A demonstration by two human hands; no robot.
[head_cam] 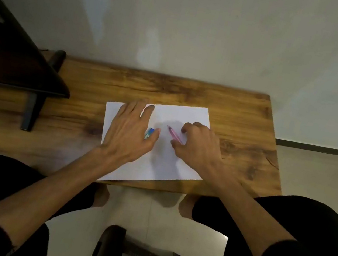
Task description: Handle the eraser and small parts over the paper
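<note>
A white sheet of paper point(164, 163) lies on a low wooden table point(89, 119). My left hand point(129, 130) lies flat on the sheet's left half with its fingers straight. A small blue eraser point(148, 133) peeks out beside its thumb and is partly hidden by the hand. My right hand point(196, 143) is on the sheet's right half with curled fingers round a pink pen point(173, 134). The pen's tip points up and left, close to the paper.
A dark wooden piece of furniture point(15, 62) with a black leg stands over the table's left end. A grey wall rises behind the table. My knees in dark trousers flank the table's near edge, and a dark stool frame point(142, 255) stands on the pale floor between them.
</note>
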